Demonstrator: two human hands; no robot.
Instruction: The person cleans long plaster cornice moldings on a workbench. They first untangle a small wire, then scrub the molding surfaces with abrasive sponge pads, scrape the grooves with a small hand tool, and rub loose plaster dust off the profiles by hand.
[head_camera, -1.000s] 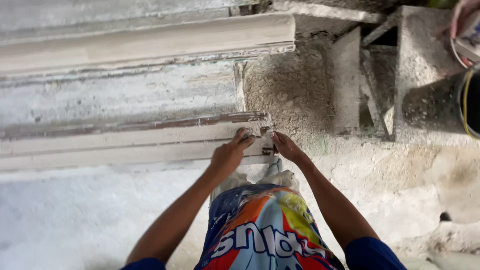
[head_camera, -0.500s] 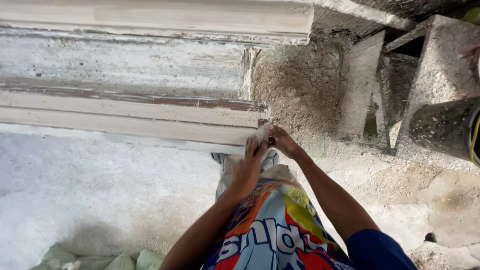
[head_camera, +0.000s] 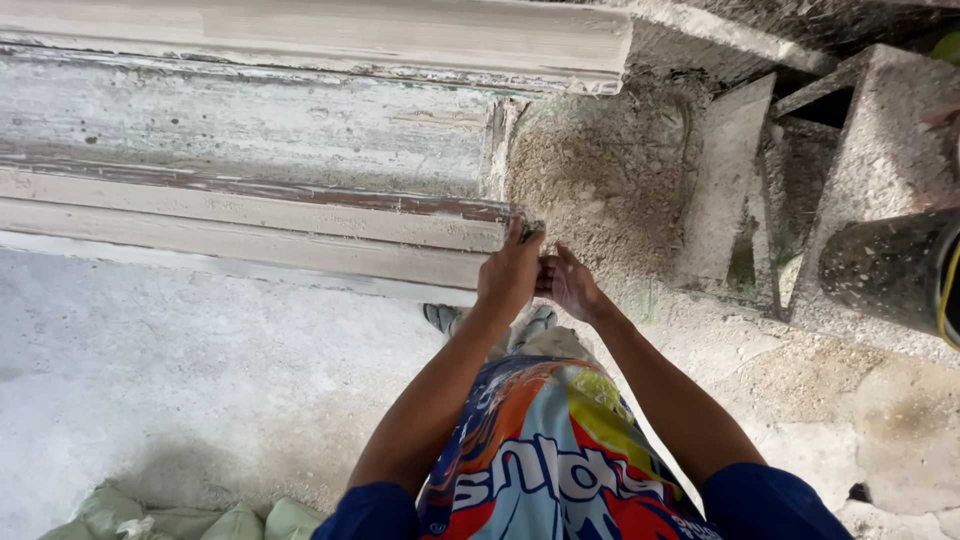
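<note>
A long pale moulding with a worn brown edge lies across the floor in front of me, and its right end stops near a heap of sand. My left hand is laid over that end with the fingers gripping its upper corner, where a small dark bit shows at the fingertips. My right hand is pressed against the left one just past the end, its fingers curled and partly hidden. Below the hands I see my colourful shirt and my feet in sandals.
A second long pale strip lies farther away, with a rough whitish slab between the two. A sand heap, concrete blocks and a dark cylinder stand to the right. Greenish sacks lie at bottom left on the concrete floor.
My hands were spread apart on the moulding's end; they have closed together at its corner. The view has shifted left and down, bringing the sacks into sight.
</note>
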